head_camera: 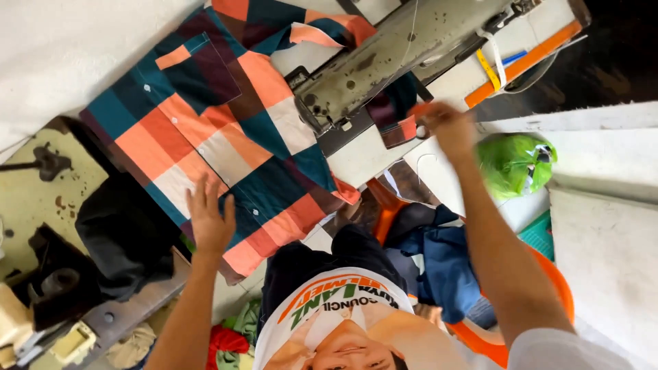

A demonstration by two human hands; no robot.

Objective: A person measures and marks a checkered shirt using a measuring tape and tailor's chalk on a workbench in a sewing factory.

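Spreading across the table (373, 161) and hanging over its edge, a checked shirt (226, 130) in orange, teal, maroon and white is seen, part of it tucked under the grey sewing machine (384, 58). The left hand (209, 219) is laid flat on the lower part of the shirt, near its hanging edge, with the fingers (199, 192) spread wide and nothing held between them; the cloth lies directly under the palm and fingertips. The right hand (445, 127) is raised beside the machine's head, where a small flap of the same checked cloth (397, 123) is seen just beside it. The hand is blurred, so whether the cloth is pinched between the fingers or only touched cannot be told. The two hands are kept well apart, with the machine's head between them.

A yellow tape measure (492, 68) is draped on the machine's far end. A green bag (514, 164) is seen near the right forearm, and a blue garment (445, 264) lies below it over an orange chair (548, 301). A dark cloth (123, 236) is heaped at the left, beside the shirt's edge. A white printed shirt (336, 322) is worn by the person.
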